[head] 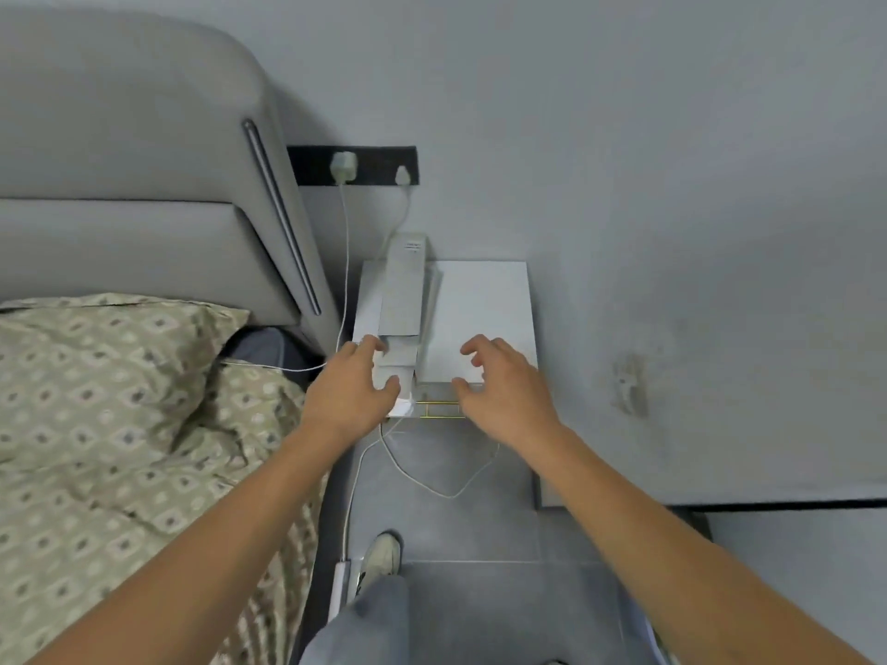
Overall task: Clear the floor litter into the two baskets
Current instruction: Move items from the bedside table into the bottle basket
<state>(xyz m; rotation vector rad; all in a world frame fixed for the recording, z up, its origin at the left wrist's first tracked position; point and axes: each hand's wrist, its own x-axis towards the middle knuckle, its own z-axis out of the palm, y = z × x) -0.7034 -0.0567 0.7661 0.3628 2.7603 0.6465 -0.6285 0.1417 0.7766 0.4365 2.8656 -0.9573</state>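
No basket or floor litter shows in this view. My left hand reaches over the near left corner of a white bedside table. Its curved fingers and thumb touch the near end of a long pale box lying on the table, without closing round it. My right hand hovers over the table's near right part with fingers spread and bent, holding nothing. A small white piece sticks out under my left hand at the table's front edge.
A bed with a patterned cover and a grey padded headboard fills the left. White cables run from a wall socket strip across the grey tiled floor. My shoe stands between the bed and the wall.
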